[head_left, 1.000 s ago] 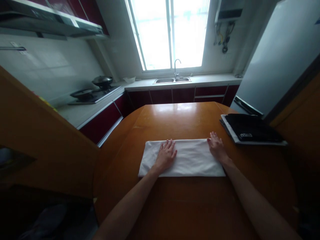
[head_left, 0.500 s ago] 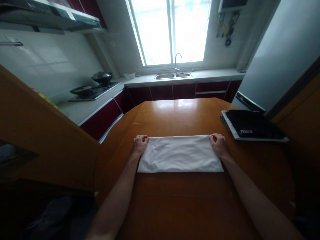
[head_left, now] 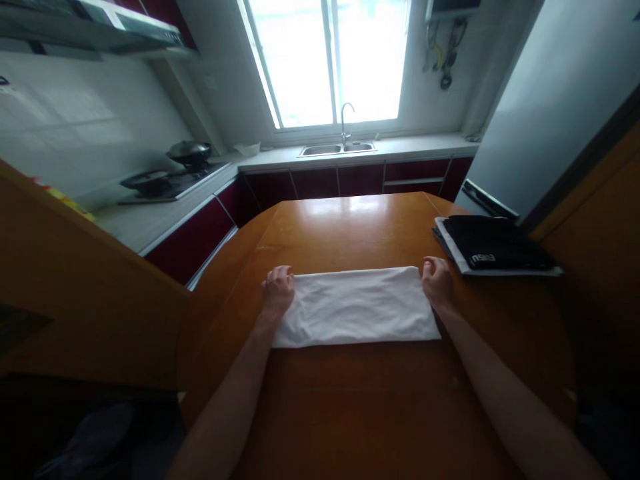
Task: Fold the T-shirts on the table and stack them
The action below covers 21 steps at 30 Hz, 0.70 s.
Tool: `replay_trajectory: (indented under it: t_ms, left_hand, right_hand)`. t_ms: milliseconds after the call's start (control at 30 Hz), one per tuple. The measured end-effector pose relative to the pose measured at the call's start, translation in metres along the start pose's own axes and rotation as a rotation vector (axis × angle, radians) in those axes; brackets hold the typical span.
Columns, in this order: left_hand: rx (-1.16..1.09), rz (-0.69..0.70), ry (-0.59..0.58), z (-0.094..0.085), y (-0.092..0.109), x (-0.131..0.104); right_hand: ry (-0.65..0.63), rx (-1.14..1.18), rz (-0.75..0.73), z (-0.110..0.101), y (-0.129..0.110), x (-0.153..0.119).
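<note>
A folded white cloth (head_left: pixel 357 307) lies flat on the wooden table (head_left: pixel 345 240) in front of me, in a long rectangle with light wrinkles. My left hand (head_left: pixel 278 290) rests at its far left corner, fingers bent and loosely apart, with no fabric pinched in them. Beside the far right corner is my right hand (head_left: pixel 437 283), its fingers curled but parted from the thumb. A narrow gap shows between that hand and the corner of the cloth.
A stack of folded dark and white clothes (head_left: pixel 500 247), black on top with white lettering, sits at the table's right. Beyond stand a counter with a sink (head_left: pixel 337 149), a stove with pans (head_left: pixel 173 180) at left, and a fridge (head_left: pixel 555 100) at right.
Both hands have let go of the cloth's far corners, and their fingers have loosened. The right hand has moved slightly off its corner. My view has turned a little to the right.
</note>
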<state>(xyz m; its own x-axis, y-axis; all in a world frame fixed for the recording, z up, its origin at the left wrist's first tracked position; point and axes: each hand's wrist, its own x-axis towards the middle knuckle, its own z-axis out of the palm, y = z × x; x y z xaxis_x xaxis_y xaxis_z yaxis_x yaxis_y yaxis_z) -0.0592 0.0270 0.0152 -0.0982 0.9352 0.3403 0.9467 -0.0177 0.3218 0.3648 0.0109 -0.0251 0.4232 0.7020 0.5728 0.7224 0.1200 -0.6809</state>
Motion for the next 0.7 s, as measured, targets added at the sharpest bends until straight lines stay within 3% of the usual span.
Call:
replay_trajectory:
  t_ms: [67, 167, 300, 400, 500, 700]
  left_hand:
    - [-0.034, 0.198, -0.009, 0.003, 0.028, -0.017]
    - [-0.016, 0.461, -0.156, 0.012, 0.067, -0.044]
    - [0.092, 0.514, -0.345, 0.023, 0.085, -0.063]
    - [0.119, 0.486, -0.363, 0.025, 0.081, -0.064]
    - [0.111, 0.45, -0.346, 0.024, 0.075, -0.062]
    - [0.102, 0.288, -0.28, 0.023, 0.049, -0.049]
  right_hand:
    - [-0.024, -0.025, -0.082, -0.003, -0.017, -0.005]
    - [-0.222, -0.073, -0.209, 0.0, -0.051, -0.029]
    - [-0.608, -0.226, -0.306, 0.014, -0.091, -0.069]
    - [-0.784, -0.302, -0.324, 0.02, -0.098, -0.081]
    - [-0.78, -0.302, -0.307, 0.02, -0.085, -0.076]
    - [-0.617, -0.316, -0.197, 0.017, -0.036, -0.053]
